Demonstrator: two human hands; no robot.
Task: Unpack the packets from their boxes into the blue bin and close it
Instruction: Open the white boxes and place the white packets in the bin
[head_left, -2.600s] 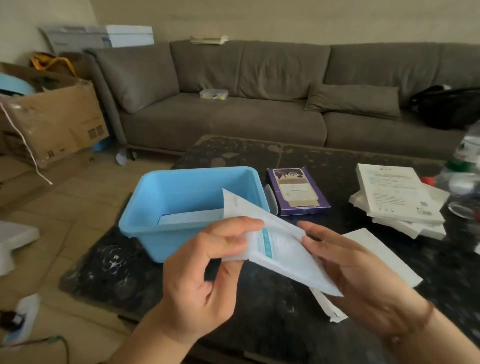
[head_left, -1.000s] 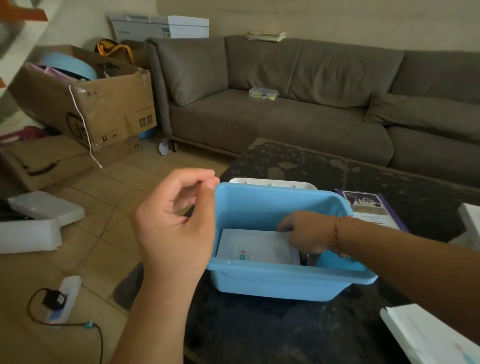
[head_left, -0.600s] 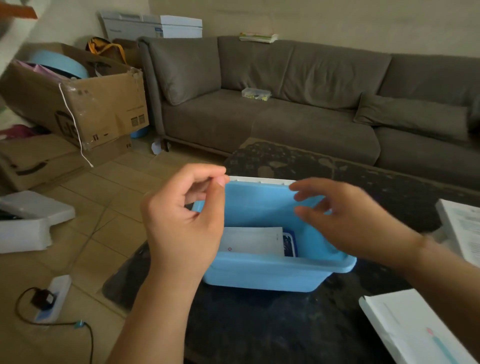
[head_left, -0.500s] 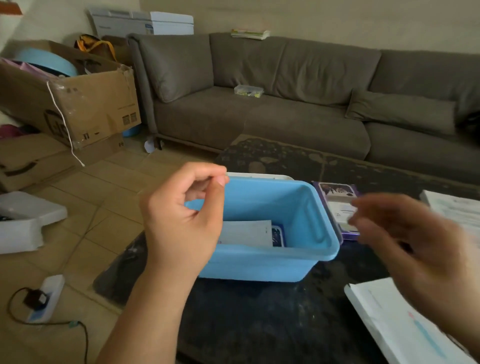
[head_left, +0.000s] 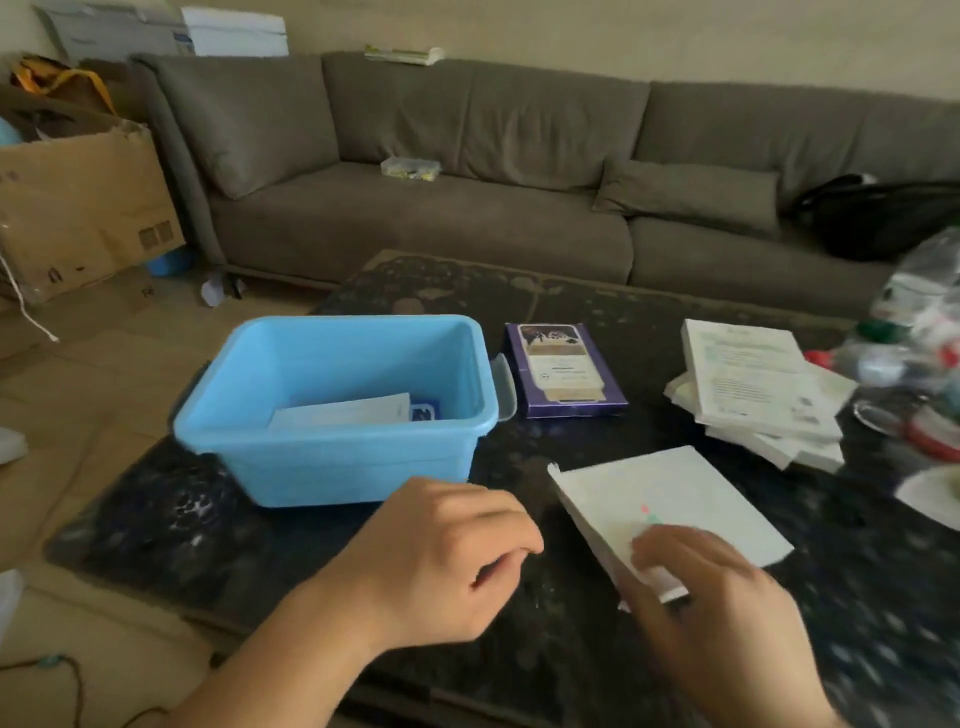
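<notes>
1 dark table (head_left: 291, 551) carries it all: blue bin (head_left: 337, 457) left w/ a white packet (head_left: 340, 413) already inside, purple box (head_left: 563, 369) beside it, stack of white boxes (head_left: 753, 389) far right, nearest white box (head_left: 670, 509) in front. Right hand (head_left: 727, 618) rests on that box's near corner, blurred, so can't tell if fingers grip it. Left hand (head_left: 441, 556) hovers loosely curled, holding nothing. Best approach: steady the box w/ left, open the flap end. Vs 0.5 s ago, right hand dropped onto the box and left came down from the bin.
</notes>
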